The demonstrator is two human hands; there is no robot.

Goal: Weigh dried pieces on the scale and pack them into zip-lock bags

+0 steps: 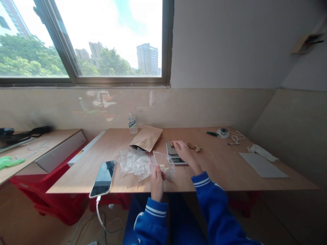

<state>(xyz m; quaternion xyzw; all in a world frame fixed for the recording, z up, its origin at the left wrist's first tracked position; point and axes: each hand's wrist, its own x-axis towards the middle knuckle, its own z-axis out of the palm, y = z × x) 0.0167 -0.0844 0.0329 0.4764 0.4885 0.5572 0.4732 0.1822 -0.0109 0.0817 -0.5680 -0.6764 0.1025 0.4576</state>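
Note:
My left hand (156, 178) is closed on the edge of a clear zip bag (159, 159), which has a few pale pieces (164, 167) inside. At a small digital scale (172, 151), my right hand (182, 150) has its fingertips together on a light brown dried piece (172, 144) at the pan; the fingers partly cover it. Several darker brown dried pieces (195, 147) lie on the table just right of the scale. Left of the zip bag is a heap of crumpled clear plastic bags (134, 163). Behind that heap a brown paper pouch (146, 137) lies with its mouth towards me.
A phone (103, 178) on a charging cable overlaps the table's front edge at left. A water bottle (132, 124) stands by the wall. Rightward are a screwdriver (212, 133), a white dome camera (223, 132), a coiled cable (236, 139) and a pale sheet (263, 165). Red stools (51, 194) stand below.

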